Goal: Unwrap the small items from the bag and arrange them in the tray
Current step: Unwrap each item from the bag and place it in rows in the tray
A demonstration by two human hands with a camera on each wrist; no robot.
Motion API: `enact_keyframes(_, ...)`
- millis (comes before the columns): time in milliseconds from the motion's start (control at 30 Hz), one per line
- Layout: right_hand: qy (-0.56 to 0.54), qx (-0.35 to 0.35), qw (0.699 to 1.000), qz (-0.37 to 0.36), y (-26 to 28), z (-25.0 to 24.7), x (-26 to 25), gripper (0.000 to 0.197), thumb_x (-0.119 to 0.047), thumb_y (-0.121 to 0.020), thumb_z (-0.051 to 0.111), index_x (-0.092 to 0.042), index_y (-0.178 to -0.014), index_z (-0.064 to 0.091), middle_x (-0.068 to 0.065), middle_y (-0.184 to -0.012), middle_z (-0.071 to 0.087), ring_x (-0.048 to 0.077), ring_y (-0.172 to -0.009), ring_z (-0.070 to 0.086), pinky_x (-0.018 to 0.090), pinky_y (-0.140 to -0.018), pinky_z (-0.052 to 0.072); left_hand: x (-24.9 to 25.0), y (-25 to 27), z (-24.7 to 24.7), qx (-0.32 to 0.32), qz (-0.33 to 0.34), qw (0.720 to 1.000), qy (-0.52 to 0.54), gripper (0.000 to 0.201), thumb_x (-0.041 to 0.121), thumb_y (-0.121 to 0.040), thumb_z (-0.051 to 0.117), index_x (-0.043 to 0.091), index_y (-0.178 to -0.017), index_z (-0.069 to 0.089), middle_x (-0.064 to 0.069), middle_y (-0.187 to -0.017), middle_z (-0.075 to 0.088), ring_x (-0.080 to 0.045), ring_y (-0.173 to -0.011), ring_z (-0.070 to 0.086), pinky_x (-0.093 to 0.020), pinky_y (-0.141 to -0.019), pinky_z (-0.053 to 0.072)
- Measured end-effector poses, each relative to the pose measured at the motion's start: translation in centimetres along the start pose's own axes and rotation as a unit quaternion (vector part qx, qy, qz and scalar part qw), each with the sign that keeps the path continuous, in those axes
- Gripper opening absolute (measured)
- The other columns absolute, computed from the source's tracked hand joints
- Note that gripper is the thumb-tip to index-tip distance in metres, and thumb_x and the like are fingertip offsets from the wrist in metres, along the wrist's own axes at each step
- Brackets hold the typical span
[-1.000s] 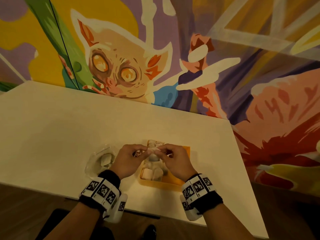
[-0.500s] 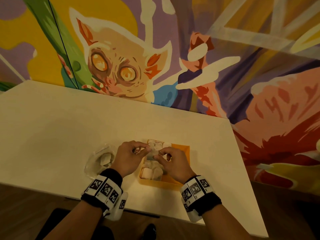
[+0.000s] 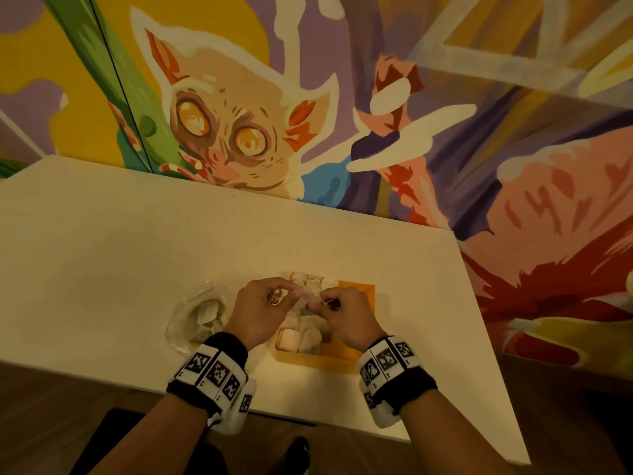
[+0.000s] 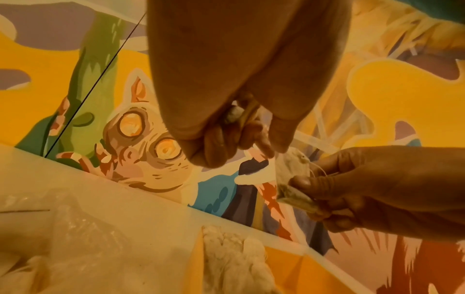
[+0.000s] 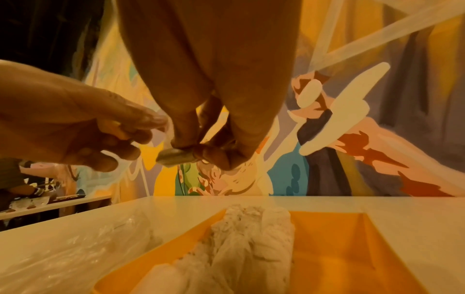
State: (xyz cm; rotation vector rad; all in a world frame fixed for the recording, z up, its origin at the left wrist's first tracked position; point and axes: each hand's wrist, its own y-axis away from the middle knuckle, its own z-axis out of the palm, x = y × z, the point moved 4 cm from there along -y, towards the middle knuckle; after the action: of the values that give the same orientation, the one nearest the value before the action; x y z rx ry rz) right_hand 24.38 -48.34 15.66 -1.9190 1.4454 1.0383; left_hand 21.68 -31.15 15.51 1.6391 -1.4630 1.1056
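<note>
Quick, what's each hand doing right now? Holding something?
Left hand: fingers pinching the string of the tea bag.
Right hand: pinching the tea bag itself, above the orange tray.

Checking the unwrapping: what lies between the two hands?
A small tea bag, gripped by the right hand; the left hand pinches its string, in the left wrist view.

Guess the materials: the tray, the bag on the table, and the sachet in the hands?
Tray: likely moulded plastic, orange, smooth satin walls with soft highlights.
Bag: thin clear plastic film; crinkled, glossy, contents show through.
Sachet: looks like porous filter paper, matte, off-white, thin string attached; probably a tea bag. The right hand pinches it; the left hand seems to hold the string.
</note>
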Motion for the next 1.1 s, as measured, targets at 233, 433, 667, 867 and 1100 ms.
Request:
enact_keyframes(233, 0.153, -0.010, 0.978, 0.141, -1.5, -1.4, 5.0, 0.029, -0.001, -0.083, 0.062, -0.008, -0.058, 0.050, 0.000, -0.056, 0.040, 0.008, -0.052, 0.036, 0.013, -0.043, 0.026, -4.5, 1.3, 1.5, -0.049, -0.119, 0.978, -0.165, 0.023, 0.034, -0.092, 0.063, 0.019, -0.110, 0.065, -0.003, -0.097, 0.067, -0.015, -0.083, 0.060, -0.020, -0.068, 0.045)
enact_keyframes(433, 0.251, -0.075, 0.933, 0.246, -2.1, 0.6, 7.4, 0.023, -0.008, -0.081, 0.069, -0.011, -0.063, 0.055, 0.009, -0.083, 0.061, 0.022, -0.076, 0.060, 0.029, -0.069, 0.055, -9.1, 1.7, 3.6, -0.100, -0.165, 0.951, -0.242, 0.028, 0.033, -0.094, 0.054, 0.011, -0.105, 0.067, -0.007, -0.107, 0.067, -0.026, -0.099, 0.063, -0.032, -0.084, 0.051)
enact_keyframes(667, 0.257, -0.068, 0.919, 0.292, -2.5, 2.6, 8.3, 0.040, -0.024, -0.090, 0.068, -0.005, -0.122, 0.055, 0.009, -0.125, 0.059, 0.026, -0.115, 0.059, 0.027, -0.086, 0.048, -10.3, 1.7, 4.2, -0.102, -0.164, 0.936, -0.294, 0.028, 0.039, -0.095, 0.049, 0.017, -0.091, 0.067, -0.006, -0.097, 0.068, -0.025, -0.088, 0.064, -0.034, -0.075, 0.053)
enact_keyframes(867, 0.198, -0.085, 0.929, 0.302, -2.8, 2.4, 8.3, 0.046, -0.016, -0.090, 0.062, -0.003, -0.133, 0.050, 0.017, -0.136, 0.051, 0.032, -0.125, 0.050, 0.034, -0.097, 0.042, -10.8, 1.9, 4.2, -0.113, -0.166, 0.936, -0.290, 0.030, 0.038, -0.097, 0.047, 0.018, -0.079, 0.059, -0.006, -0.085, 0.065, -0.024, -0.078, 0.061, -0.030, -0.063, 0.044)
enact_keyframes(1100, 0.199, -0.102, 0.930, 0.291, -3.3, 1.8, 7.9, 0.048, -0.014, -0.087, 0.066, -0.003, -0.132, 0.052, 0.017, -0.138, 0.050, 0.032, -0.128, 0.048, 0.035, -0.101, 0.041, -10.4, 1.7, 4.3, -0.119, -0.169, 0.936, -0.285, 0.032, 0.036, -0.098, 0.047, 0.017, -0.073, 0.055, -0.002, -0.075, 0.057, -0.022, -0.073, 0.058, -0.029, -0.062, 0.042)
